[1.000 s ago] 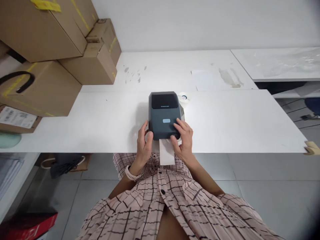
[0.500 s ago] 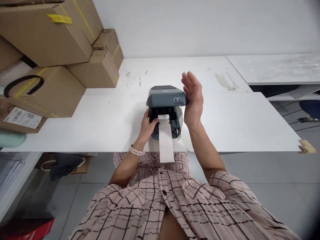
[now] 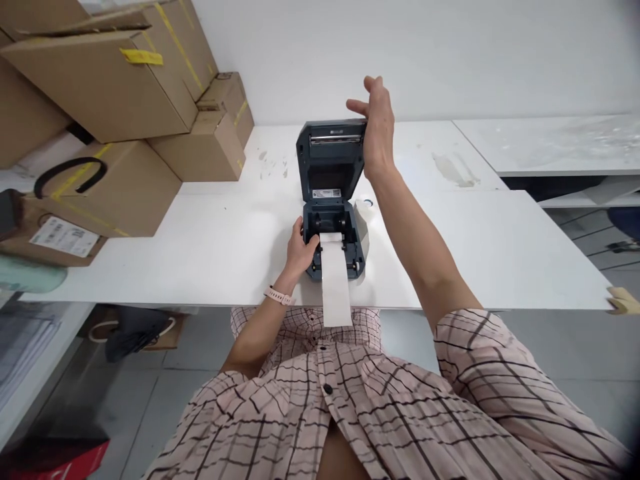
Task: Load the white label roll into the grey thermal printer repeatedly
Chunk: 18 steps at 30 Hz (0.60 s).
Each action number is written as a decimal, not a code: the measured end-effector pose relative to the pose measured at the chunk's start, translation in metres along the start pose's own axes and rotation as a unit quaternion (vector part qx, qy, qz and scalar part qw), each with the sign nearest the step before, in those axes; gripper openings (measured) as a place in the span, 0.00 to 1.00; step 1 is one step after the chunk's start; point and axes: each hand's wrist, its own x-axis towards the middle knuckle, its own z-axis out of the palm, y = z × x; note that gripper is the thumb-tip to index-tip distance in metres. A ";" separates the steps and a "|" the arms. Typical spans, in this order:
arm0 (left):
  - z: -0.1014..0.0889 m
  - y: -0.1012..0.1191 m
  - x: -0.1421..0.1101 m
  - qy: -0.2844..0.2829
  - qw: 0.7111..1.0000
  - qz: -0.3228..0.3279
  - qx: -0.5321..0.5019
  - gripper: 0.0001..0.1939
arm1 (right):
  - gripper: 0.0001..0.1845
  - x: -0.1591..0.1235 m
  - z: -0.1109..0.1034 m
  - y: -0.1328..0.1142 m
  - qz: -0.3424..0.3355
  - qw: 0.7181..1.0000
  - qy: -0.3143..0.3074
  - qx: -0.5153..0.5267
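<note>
A dark grey label printer (image 3: 311, 268) stands near the table's front edge with its lid (image 3: 331, 160) raised upright. From its inside a white paper strip (image 3: 336, 287) runs out over the front and hangs past the table edge. My left hand (image 3: 300, 248) grips the printer's left wall, fingers outside and thumb over the inner edge beside the paper. Against the lid's upper right edge rests the palm of my right hand (image 3: 379, 130); its fingers are spread and stretch above the lid. The lid's underside shows a metal bar and a small white label.
Cardboard boxes (image 3: 205, 143) are stacked on the left of the white table (image 3: 450, 253). Behind the printer's right side lies a piece of white backing paper (image 3: 361, 223). A white wall (image 3: 415, 53) rises behind the table. A tan piece (image 3: 623, 300) sits at the right front corner.
The printer's lid has swung up and back from partly raised to upright. My right hand has moved up and away along with it. The left hand stays on the printer's side.
</note>
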 end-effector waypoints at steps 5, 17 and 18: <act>0.001 0.002 -0.001 0.013 1.000 -0.018 -0.010 0.43 | 0.50 0.046 0.001 0.022 0.125 0.986 -0.074 0.078; -0.007 0.008 0.000 0.001 0.999 0.014 0.047 0.42 | 0.32 -0.046 -0.007 0.017 -0.151 0.983 0.020 -0.104; -0.007 0.009 0.000 0.001 0.998 0.017 0.059 0.41 | 0.27 -0.067 -0.010 0.015 -0.152 0.978 -0.043 -0.134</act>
